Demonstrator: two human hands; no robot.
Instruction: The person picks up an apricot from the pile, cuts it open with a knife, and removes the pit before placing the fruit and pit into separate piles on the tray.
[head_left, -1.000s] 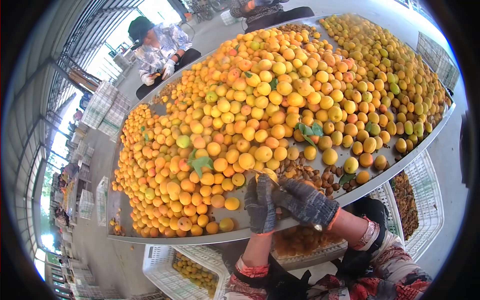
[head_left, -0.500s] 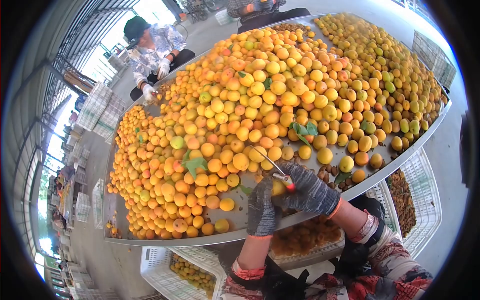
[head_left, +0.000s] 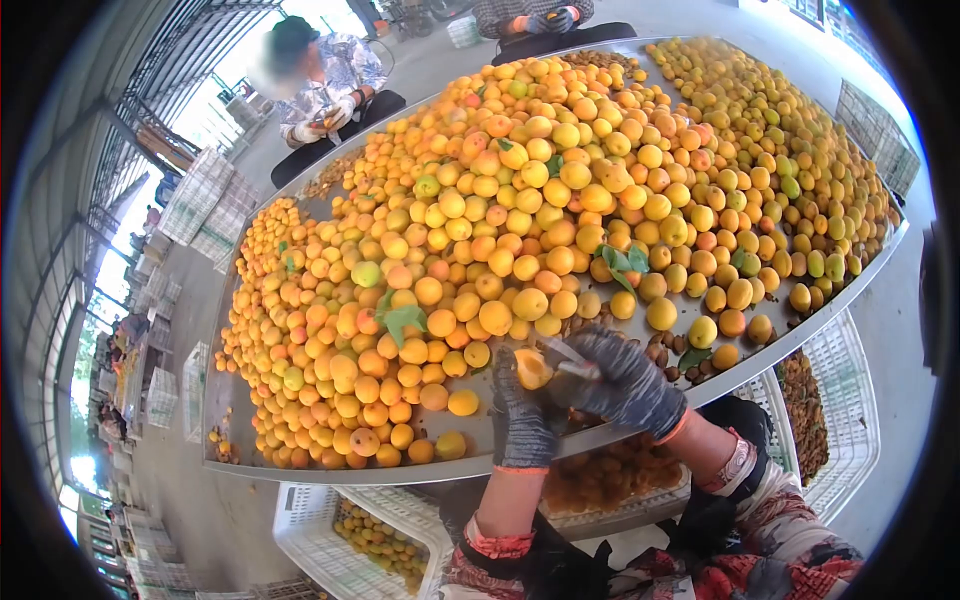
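Note:
Both of my hands wear dark grey knit gloves with orange cuffs, over the near edge of a metal table (head_left: 690, 385). My left hand (head_left: 525, 425) is closed around a cut apricot (head_left: 532, 369), its hollow orange inside facing up. Just to the right, my right hand (head_left: 630, 385) grips a small knife (head_left: 575, 360), smeared by motion and pointing towards the fruit. A big heap of whole apricots (head_left: 450, 240) covers the table beyond my hands. Brown pits (head_left: 660, 352) lie on the metal beside my right hand.
Below the table edge, a white crate (head_left: 620, 515) holds orange apricot pieces. Another crate (head_left: 310, 525) at the left holds whole fruit, and one at the right (head_left: 845, 400) holds brown pits. Two people (head_left: 330, 85) (head_left: 530, 20) sit at the far side.
The apricot in my left hand now shows its opened inside. My right hand has turned the knife and shifted slightly. The person at far left has drawn both hands back from the table.

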